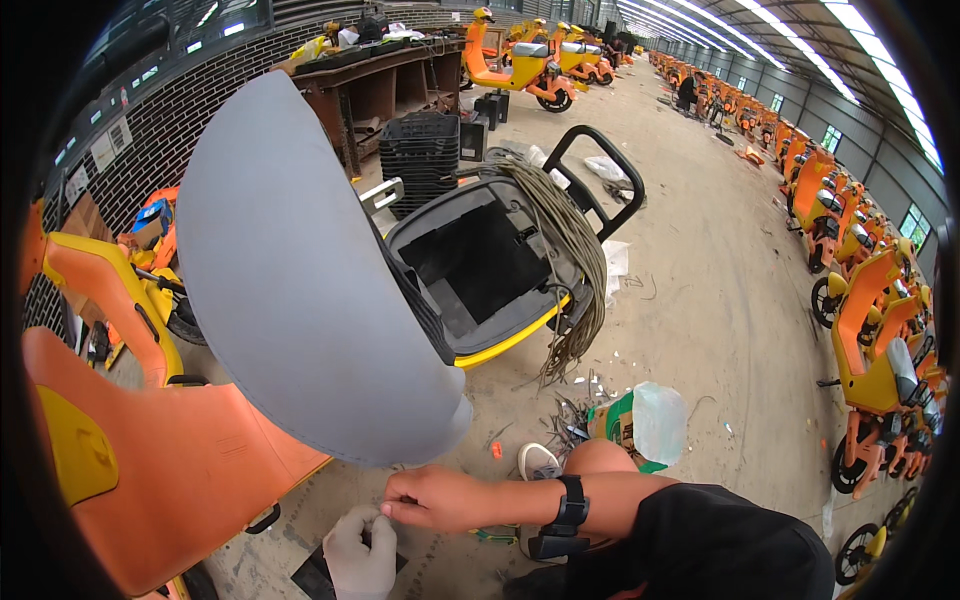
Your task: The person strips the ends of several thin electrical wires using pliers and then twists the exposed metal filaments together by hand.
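A gloved left hand (361, 558) and bare right hand (436, 498), both curled, met near a raised scooter seat (300, 260); anything pinched couldn't be made out.

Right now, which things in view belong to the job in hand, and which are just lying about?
Likely in use: gloved left hand, bare right hand, raised grey seat, open compartment.

Apparently lying about: stacked black crates, green container, small orange scrap.
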Available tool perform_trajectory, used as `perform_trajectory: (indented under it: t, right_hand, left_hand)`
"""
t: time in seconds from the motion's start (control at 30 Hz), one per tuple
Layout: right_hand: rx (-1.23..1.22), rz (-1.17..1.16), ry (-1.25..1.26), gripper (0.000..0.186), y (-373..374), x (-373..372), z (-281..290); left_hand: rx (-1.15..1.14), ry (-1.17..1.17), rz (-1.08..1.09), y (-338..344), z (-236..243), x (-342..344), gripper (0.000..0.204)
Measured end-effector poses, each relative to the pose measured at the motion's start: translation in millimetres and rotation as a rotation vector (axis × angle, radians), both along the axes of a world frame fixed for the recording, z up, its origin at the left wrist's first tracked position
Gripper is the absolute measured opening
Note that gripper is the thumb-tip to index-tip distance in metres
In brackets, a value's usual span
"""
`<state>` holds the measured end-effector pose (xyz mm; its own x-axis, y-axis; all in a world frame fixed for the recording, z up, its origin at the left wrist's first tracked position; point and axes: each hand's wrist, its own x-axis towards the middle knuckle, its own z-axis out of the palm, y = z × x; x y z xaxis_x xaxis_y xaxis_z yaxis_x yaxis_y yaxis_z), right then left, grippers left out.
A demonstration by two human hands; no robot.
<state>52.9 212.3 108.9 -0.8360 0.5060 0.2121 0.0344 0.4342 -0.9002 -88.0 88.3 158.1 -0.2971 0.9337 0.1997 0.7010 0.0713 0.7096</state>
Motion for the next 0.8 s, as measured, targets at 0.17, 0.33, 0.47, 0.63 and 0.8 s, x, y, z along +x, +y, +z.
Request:
perform_trajectory:
  t: [0.17,0.33,0.47,0.63,0.8]
  right_hand:
    - [-0.442,0.045,-0.177,0.03,-0.8,-0.9,15.2]
    - [-1.04,0.071,-0.245,0.035,5.2,-7.1,-4.8]
    - [-0.934,0.09,-0.319,0.036,7.8,-5.7,3.1]
    - [0.266,-0.045,0.074,0.036,3.4,2.0,10.6]
    - [0.518,0.14,0.225,0.029,9.3,9.7,16.9]
  left_hand:
    - [0.028,0.272,-0.037,0.0,0.8,2.9,0.012]
    - [0.055,0.346,-0.036,2.0,-0.7,5.7,0.01]
    - [0.082,0.242,0.036,3.1,-5.2,3.6,0.011]
    - [-0.16,-0.511,0.165,5.7,-14.6,-9.9,0.01]
    - [-0.264,-1.281,0.179,1.3,-9.4,-10.6,0.009]
